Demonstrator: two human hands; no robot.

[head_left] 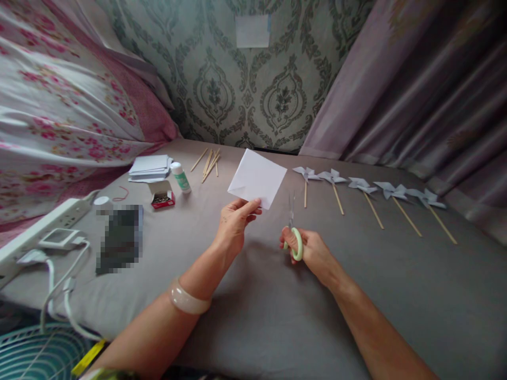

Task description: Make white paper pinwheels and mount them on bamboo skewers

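My left hand pinches a white square of paper by its lower corner, thumb on top, holding it above the grey cloth surface. In my right hand is a pair of scissors with pale green handles, the fingers through the loops. The blades point away from me, to the right of the paper and apart from it; whether they are parted is hard to make out. Several paper pinwheels on wooden sticks lie in a row to the right.
Behind the left hand are a stack of paper, a glue stick, an open red box of small metal pieces and several wooden sticks. A power strip with cables and a blurred dark device lie left. A fan stands at lower left.
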